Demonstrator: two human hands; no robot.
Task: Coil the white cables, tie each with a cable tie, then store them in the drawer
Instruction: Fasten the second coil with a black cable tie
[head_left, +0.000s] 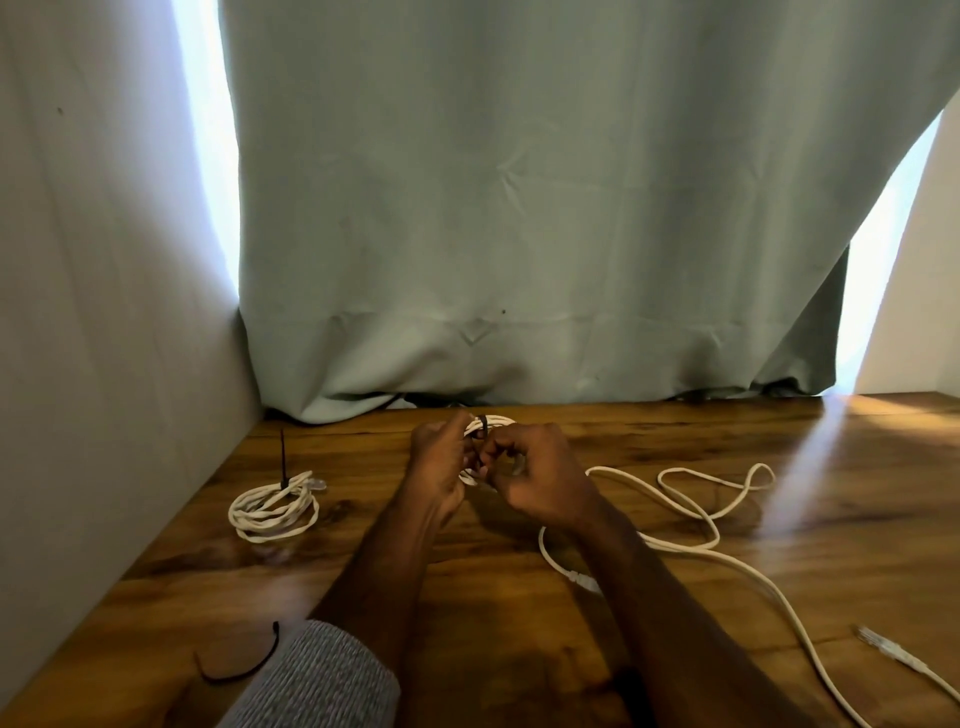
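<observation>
Above the middle of the wooden table (675, 597), both my hands hold a small coil of white cable (493, 423). My left hand (439, 467) grips the coil's left side. My right hand (535, 475) pinches a black cable tie (483, 423) wrapped round the coil. Most of that coil is hidden by my fingers. At the left lies a finished white coil (272, 509), with its black tie's tail (283, 457) sticking straight up. A loose white cable (696, 514) snakes across the table's right half.
A spare black cable tie (244, 670) lies near the front left, beside my grey sleeve (317, 680). A grey-green curtain (519, 208) hangs behind the table, and a pale wall (104, 312) closes off the left side. No drawer is in view.
</observation>
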